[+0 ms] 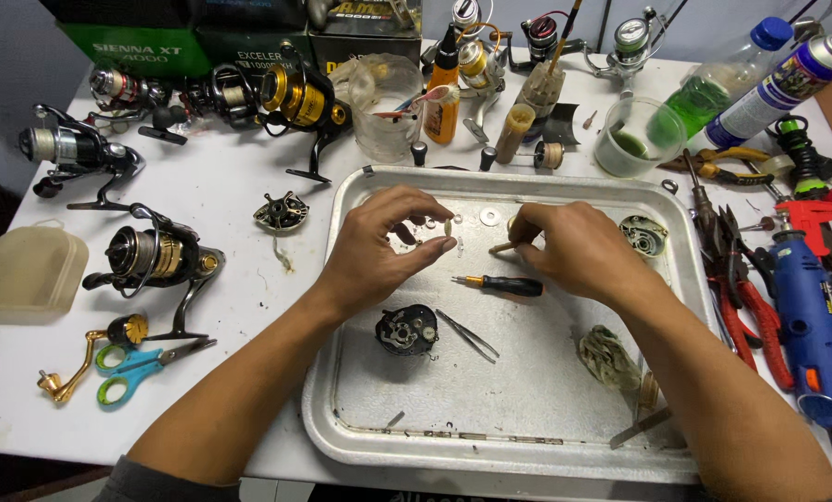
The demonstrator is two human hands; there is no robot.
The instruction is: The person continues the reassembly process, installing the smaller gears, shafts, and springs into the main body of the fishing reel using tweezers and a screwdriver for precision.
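Note:
Both my hands work over a metal tray. My left hand pinches a small pale reel part between thumb and fingertips. My right hand holds a thin wooden-handled stick whose tip points toward the left hand. Between the hands lies a small washer. Below them lie a black-handled screwdriver, tweezers and a black reel body.
Several spinning reels lie left of the tray, with blue-green scissors and a gold handle. Red pliers and a blue rotary tool lie right. Bottles, cups and boxes stand at the back. A rag sits in the tray.

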